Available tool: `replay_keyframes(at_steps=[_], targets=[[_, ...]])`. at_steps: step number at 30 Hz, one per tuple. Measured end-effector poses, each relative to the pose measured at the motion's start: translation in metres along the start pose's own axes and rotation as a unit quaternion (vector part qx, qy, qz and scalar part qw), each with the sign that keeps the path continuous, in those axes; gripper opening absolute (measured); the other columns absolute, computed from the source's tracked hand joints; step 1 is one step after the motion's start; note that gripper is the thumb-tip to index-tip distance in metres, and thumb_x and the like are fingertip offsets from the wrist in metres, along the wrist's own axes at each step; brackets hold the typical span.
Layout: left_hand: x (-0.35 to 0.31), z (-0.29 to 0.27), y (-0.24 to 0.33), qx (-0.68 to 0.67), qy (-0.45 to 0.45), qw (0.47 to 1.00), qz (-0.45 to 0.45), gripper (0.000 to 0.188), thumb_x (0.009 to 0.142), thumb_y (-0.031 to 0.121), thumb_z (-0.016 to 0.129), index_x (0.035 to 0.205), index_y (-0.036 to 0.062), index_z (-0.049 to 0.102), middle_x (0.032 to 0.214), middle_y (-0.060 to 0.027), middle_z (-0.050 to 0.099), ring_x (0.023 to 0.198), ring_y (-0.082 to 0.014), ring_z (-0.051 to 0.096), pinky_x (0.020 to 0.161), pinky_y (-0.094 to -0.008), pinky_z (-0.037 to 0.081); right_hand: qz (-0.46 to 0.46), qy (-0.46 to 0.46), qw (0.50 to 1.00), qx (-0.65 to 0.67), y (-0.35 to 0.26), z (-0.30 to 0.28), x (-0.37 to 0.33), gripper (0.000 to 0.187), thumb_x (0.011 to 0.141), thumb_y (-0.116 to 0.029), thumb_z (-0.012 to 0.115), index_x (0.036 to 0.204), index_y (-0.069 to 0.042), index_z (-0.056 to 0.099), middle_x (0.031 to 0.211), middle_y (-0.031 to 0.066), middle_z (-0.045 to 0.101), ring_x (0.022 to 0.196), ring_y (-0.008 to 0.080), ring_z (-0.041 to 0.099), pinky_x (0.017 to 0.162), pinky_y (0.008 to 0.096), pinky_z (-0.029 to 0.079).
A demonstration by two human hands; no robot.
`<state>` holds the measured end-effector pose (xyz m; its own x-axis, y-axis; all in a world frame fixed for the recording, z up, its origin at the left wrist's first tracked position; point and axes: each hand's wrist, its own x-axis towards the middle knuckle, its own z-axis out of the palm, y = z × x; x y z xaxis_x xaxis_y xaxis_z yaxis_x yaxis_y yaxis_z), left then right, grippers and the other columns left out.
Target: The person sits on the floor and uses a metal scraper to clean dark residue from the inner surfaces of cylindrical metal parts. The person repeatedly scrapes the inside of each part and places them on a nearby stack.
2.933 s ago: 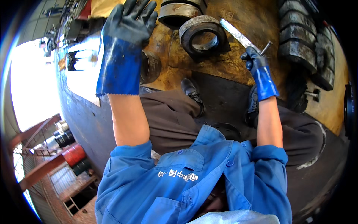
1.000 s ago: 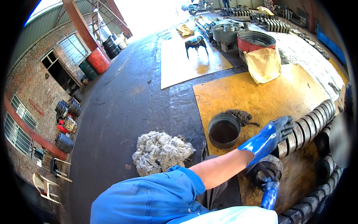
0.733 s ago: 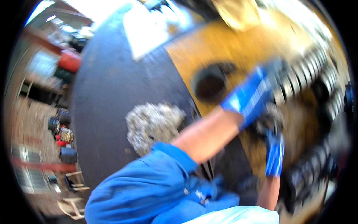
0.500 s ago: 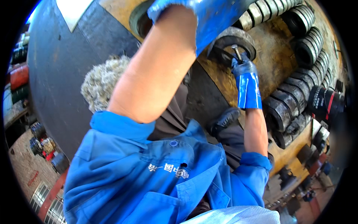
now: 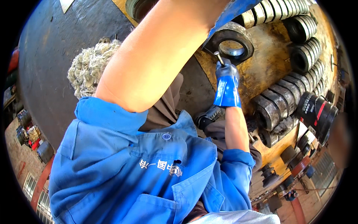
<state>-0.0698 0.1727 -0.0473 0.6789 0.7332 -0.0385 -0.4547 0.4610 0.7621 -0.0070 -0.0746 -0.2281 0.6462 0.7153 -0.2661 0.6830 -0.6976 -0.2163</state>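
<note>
My right hand (image 5: 226, 76), in a blue rubber glove with a dark palm, is closed around a short metal rod (image 5: 219, 57) whose flat round end sticks up past the fingers. Just beyond it lies a thick dark metal ring (image 5: 244, 35), with a bright surface showing inside its hole. My left arm (image 5: 156, 52) reaches across to the top edge of the picture. Of the left glove (image 5: 233, 15) only a blue cuff part shows; its fingers are out of sight.
Rows of dark metal rings (image 5: 285, 95) line the right side of the worktop. A black cylindrical container (image 5: 317, 114) with a red stripe stands beyond them. To the left, a bundle of whitish yarn (image 5: 91, 67) lies on a dark sheet (image 5: 44, 74). Another round hollow part (image 5: 138, 9) sits at the top.
The whole view has shifted, with most things now further left. My left arm reaches further toward the upper right, and less of its glove shows. The rod stays in my right hand, tilted more leftward.
</note>
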Motion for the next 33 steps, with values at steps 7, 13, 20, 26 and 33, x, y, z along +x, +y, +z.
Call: replay_keyframes(at_steps=[7,13,20,26,33], targets=[[0.001,0.012,0.0,-0.002,-0.014,1.0,0.001,0.051,0.096,0.042,0.048,0.134,0.0072,0.046,0.126,-0.0103,0.055,0.115,-0.0224,0.052,0.1,-0.0367,0.04,-0.076,0.14,0.985,0.071,0.033,0.001,-0.006,0.019,0.085,-0.027,0.06,0.102,-0.023,0.069,0.093,0.0136,0.069,0.086,0.035,0.067,0.076,0.0451,0.054],[-0.008,0.009,-0.009,0.002,-0.01,1.0,-0.01,0.051,0.095,0.042,0.048,0.133,0.007,0.047,0.126,-0.0109,0.055,0.114,-0.0231,0.053,0.1,-0.037,0.04,0.067,-0.09,0.988,0.104,0.101,-0.022,0.007,0.025,0.091,-0.028,0.063,0.105,-0.007,0.067,0.073,0.008,0.067,0.06,0.0171,0.064,0.057,0.0339,0.052],[-0.004,0.018,-0.011,-0.001,-0.016,1.0,-0.014,0.052,0.095,0.043,0.048,0.132,0.0067,0.047,0.125,-0.0116,0.056,0.114,-0.0238,0.053,0.1,-0.0373,0.041,0.067,0.018,0.975,0.212,0.171,-0.063,0.023,0.02,0.089,-0.017,0.068,0.104,-0.005,0.069,0.069,0.0021,0.064,0.055,0.0093,0.058,0.053,0.0255,0.048],[-0.005,0.017,-0.015,0.004,-0.017,1.0,-0.014,0.052,0.095,0.043,0.048,0.132,0.0064,0.047,0.125,-0.0122,0.056,0.113,-0.0245,0.053,0.099,-0.0376,0.041,0.059,0.014,0.98,0.191,0.154,-0.072,0.023,0.021,0.09,-0.018,0.065,0.105,-0.004,0.069,0.068,0.0033,0.064,0.057,0.0092,0.059,0.054,0.0272,0.047],[-0.005,0.02,-0.024,-0.002,-0.024,1.0,-0.019,0.053,0.094,0.044,0.049,0.131,0.0061,0.048,0.124,-0.0129,0.056,0.113,-0.0252,0.054,0.099,-0.0379,0.041,-0.019,-0.011,0.997,-0.081,0.132,-0.05,0.021,0.026,0.087,-0.037,0.061,0.104,-0.018,0.068,0.09,0.0173,0.068,0.086,0.0352,0.067,0.076,0.042,0.053]])
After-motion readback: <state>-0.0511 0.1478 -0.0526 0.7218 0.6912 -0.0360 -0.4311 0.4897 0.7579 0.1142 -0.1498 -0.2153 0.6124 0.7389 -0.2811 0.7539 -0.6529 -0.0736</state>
